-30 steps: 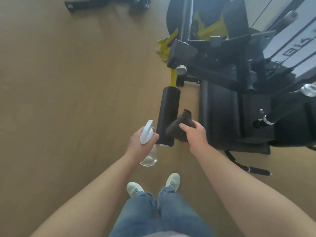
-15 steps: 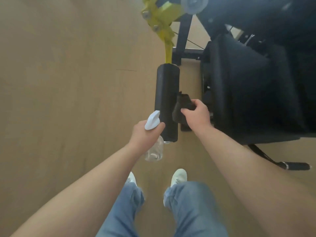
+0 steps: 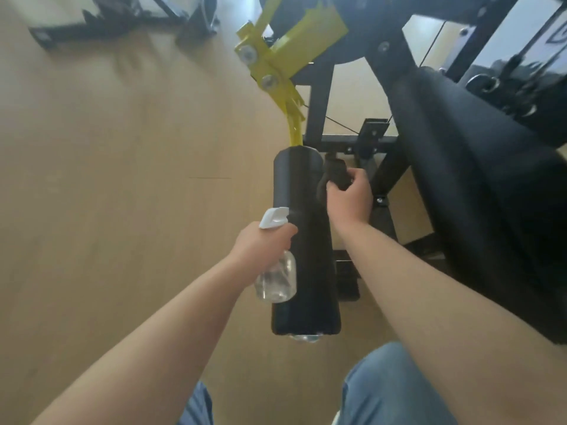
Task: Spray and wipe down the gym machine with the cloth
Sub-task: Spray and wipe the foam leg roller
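Left hand [image 3: 264, 240] is wrapped round the neck of a clear spray bottle [image 3: 277, 280]. The white trigger head points toward the black foam roller pad [image 3: 303, 240], and the bottle body overlaps the pad's left edge; whether they touch, I can't tell. Right hand [image 3: 349, 197] has its fingers curled tight on a dark cloth [image 3: 336, 171], which is bunched against the roller's upper right side. That hand is working in a narrow gap, roller on one side, black frame bars [image 3: 377, 167] and the big seat pad [image 3: 478, 210] on the other. To the left there is open wooden floor [image 3: 107, 179] running up to another machine's base [image 3: 122, 13] at the top edge. The roller's near end hangs free above the person's jeans [image 3: 389, 391], and its far end meets the yellow lever arm [image 3: 288, 59]. The bottle shows no readable label, and the lettering on the panel [image 3: 552, 38] at top right is cut off and illegible.
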Available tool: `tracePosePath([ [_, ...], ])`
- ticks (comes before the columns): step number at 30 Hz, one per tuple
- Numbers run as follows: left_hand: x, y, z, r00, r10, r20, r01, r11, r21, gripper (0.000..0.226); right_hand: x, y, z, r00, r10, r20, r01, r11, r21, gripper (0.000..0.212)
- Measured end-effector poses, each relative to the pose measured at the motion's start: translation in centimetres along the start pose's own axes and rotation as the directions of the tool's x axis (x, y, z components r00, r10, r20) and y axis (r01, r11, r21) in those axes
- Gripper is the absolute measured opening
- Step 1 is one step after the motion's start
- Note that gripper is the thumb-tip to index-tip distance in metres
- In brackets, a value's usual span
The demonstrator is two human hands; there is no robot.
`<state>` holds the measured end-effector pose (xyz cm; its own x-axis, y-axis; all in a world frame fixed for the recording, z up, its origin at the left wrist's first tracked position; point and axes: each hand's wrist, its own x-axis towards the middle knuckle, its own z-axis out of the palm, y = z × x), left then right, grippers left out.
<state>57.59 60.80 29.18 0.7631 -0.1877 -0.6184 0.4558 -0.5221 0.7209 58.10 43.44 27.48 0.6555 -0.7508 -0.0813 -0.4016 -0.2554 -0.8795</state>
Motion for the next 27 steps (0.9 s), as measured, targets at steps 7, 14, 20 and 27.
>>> tracePosePath([
  [7,5.8,-1.5,0.3,0.995,0.095,-0.018,-0.096,0.990,-0.104,0.023,6.7,1.0,5.2,0.924,-0.366,0.112,0.382,0.869,-0.316,0.020],
  [14,8.5,-2.1,0.8,0.994,0.089,-0.064,-0.098,0.982,-0.162,0.034,8.9,3.8,10.5,0.791,-0.164,0.590,0.547,0.623,-0.560,0.064],
  [20,7.2,-1.7,1.2,0.993,0.104,-0.050,-0.110,0.984,-0.139,0.025,4.6,6.3,5.9,0.794,-0.277,0.541,0.555,0.693,-0.460,0.045],
  [27,5.3,-1.2,0.9,0.996,0.090,-0.006,-0.090,0.987,-0.133,0.042,-2.2,8.9,2.4,0.835,-0.354,0.420,0.517,0.767,-0.381,0.032],
])
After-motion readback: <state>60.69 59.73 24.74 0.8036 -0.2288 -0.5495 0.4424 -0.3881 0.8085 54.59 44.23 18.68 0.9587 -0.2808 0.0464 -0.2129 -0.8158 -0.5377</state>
